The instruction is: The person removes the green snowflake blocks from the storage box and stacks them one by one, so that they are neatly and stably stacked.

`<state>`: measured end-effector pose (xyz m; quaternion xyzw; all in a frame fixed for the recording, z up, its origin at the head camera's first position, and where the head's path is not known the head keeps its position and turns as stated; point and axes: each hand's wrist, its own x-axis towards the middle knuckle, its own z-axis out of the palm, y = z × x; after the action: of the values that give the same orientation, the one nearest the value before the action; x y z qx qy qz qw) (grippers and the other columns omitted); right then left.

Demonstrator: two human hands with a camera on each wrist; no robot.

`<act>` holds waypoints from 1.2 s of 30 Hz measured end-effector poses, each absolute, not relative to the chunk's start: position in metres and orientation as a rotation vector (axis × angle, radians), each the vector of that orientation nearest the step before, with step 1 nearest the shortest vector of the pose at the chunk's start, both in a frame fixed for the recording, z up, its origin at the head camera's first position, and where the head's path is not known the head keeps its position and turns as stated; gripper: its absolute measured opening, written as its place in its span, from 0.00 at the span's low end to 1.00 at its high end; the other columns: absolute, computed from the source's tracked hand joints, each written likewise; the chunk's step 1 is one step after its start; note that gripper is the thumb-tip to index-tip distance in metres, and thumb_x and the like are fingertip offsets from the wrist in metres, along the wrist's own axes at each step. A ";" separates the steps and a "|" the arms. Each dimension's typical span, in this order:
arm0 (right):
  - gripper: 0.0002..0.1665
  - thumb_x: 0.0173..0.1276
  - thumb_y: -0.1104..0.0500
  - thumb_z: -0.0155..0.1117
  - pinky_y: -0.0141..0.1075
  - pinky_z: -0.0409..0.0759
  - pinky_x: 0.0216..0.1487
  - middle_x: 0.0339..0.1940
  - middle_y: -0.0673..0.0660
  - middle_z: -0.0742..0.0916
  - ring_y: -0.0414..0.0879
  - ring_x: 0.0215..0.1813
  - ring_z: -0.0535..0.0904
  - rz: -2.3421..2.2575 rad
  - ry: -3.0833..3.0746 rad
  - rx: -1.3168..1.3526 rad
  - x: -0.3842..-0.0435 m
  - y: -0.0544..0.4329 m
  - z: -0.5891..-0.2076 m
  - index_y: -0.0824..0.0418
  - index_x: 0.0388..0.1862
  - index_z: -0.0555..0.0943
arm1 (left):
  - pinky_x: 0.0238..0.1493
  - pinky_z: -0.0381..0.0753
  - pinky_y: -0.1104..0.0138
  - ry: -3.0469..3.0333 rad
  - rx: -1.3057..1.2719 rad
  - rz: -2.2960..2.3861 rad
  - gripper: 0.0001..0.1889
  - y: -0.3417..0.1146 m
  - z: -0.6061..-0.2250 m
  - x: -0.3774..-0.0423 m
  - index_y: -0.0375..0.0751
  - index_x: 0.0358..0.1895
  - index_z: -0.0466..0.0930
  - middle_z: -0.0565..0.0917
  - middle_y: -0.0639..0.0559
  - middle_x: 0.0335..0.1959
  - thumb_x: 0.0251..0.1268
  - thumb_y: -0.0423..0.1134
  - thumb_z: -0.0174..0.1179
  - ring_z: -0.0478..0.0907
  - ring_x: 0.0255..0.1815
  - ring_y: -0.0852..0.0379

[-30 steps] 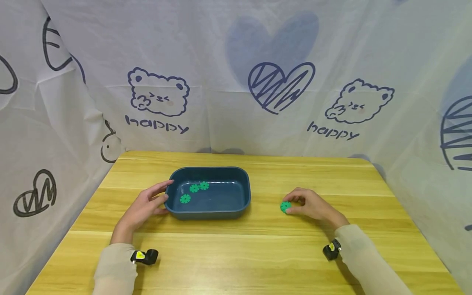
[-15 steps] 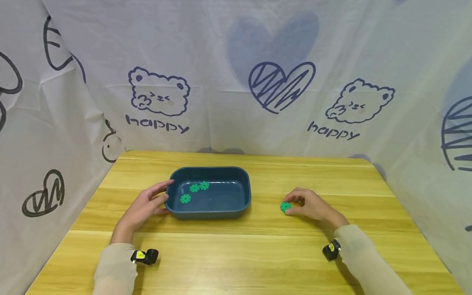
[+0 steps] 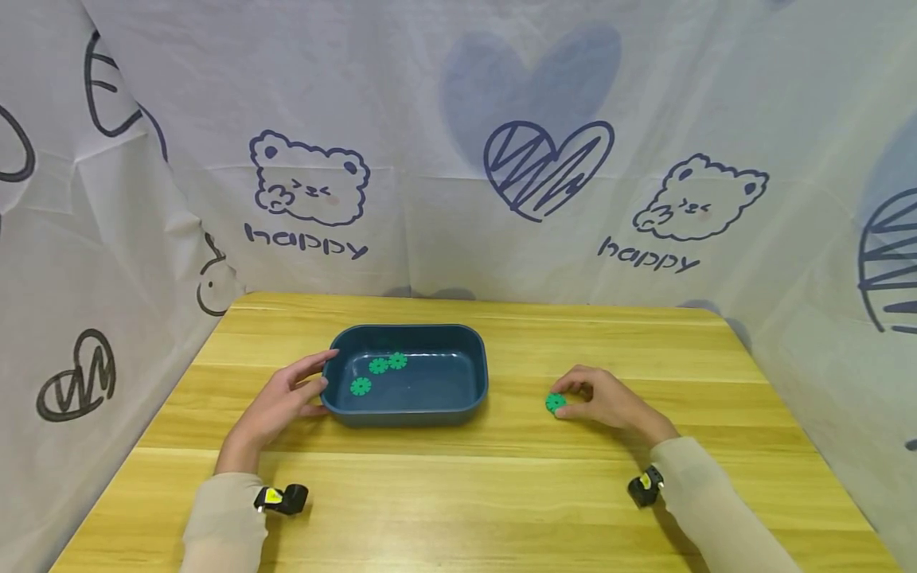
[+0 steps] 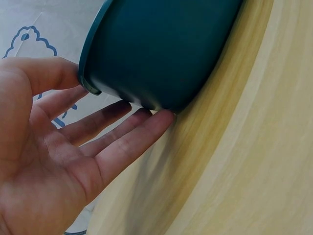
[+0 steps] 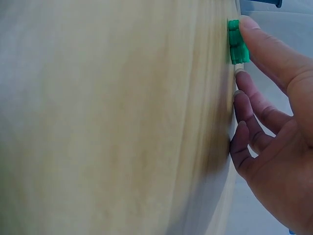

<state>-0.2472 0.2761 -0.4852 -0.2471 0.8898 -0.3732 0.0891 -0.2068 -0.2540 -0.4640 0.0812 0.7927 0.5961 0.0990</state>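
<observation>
A dark teal rectangular bin (image 3: 430,417) stands left of centre on the table, with 3 green notched plastic discs (image 3: 361,387) lying flat on its floor. My left hand (image 3: 275,404) is at the bin's left end, fingers extended and spread. In the left wrist view, fingertips (image 4: 161,120) touch the bin's outer wall and the thumb reaches its rim. To the right of the bin, my right hand (image 3: 605,398) pinches another green notched disc (image 3: 555,403) low at the tabletop. From the right wrist, that disc (image 5: 237,43) shows edge-on by the thumb tip, with the other fingers loosely curled.
The wooden table (image 3: 444,501) extends around the bin and both hands. A white cloth (image 3: 444,255) with bear and heart drawings hangs behind it and along both sides. Small black cameras (image 3: 282,499) are strapped to both wrists.
</observation>
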 end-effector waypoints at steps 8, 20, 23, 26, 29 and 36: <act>0.22 0.65 0.53 0.77 0.38 0.81 0.53 0.51 0.55 0.87 0.49 0.50 0.79 -1.115 2.627 -0.719 -0.248 0.277 -0.484 0.57 0.56 0.85 | 0.56 0.89 0.56 2.339 0.236 1.766 0.28 -0.254 -0.464 -0.206 0.41 0.81 0.59 0.55 0.31 0.82 0.83 0.38 0.48 0.69 0.73 0.27; 0.25 0.67 0.49 0.75 0.43 0.81 0.54 0.58 0.60 0.87 0.54 0.56 0.79 -1.148 2.699 -0.660 -0.260 0.265 -0.456 0.57 0.59 0.84 | 0.56 0.89 0.55 2.355 0.223 1.752 0.27 -0.250 -0.461 -0.206 0.41 0.81 0.58 0.55 0.30 0.82 0.84 0.36 0.46 0.68 0.73 0.26; 0.23 0.67 0.50 0.74 0.42 0.80 0.53 0.58 0.61 0.87 0.56 0.55 0.79 -1.170 2.706 -0.720 -0.263 0.252 -0.446 0.55 0.58 0.84 | 0.55 0.89 0.55 2.364 0.232 1.755 0.27 -0.250 -0.462 -0.205 0.41 0.81 0.57 0.55 0.29 0.82 0.84 0.36 0.45 0.68 0.74 0.26; 0.21 0.67 0.50 0.74 0.43 0.80 0.52 0.57 0.58 0.88 0.59 0.55 0.80 -1.169 2.713 -0.794 -0.265 0.236 -0.437 0.52 0.57 0.85 | 0.55 0.89 0.55 2.378 0.233 1.762 0.27 -0.249 -0.463 -0.204 0.41 0.82 0.57 0.55 0.29 0.82 0.84 0.36 0.45 0.67 0.74 0.27; 0.20 0.68 0.51 0.74 0.42 0.80 0.51 0.55 0.54 0.88 0.59 0.54 0.80 -1.170 2.706 -0.868 -0.265 0.218 -0.431 0.52 0.57 0.85 | 0.55 0.89 0.55 2.382 0.227 1.772 0.28 -0.248 -0.466 -0.204 0.42 0.81 0.58 0.55 0.29 0.82 0.84 0.37 0.46 0.67 0.74 0.27; 0.19 0.68 0.52 0.74 0.43 0.83 0.50 0.52 0.54 0.89 0.52 0.51 0.82 -1.178 2.677 -0.976 -0.262 0.177 -0.422 0.56 0.56 0.86 | 0.54 0.89 0.55 2.382 0.217 1.789 0.28 -0.246 -0.471 -0.204 0.43 0.82 0.58 0.54 0.29 0.82 0.84 0.36 0.45 0.66 0.75 0.27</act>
<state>-0.2625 0.1771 -0.4221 -0.3164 0.8678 -0.3819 0.0293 -0.2035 -0.2459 -0.4708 0.0725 0.7951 0.5971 0.0773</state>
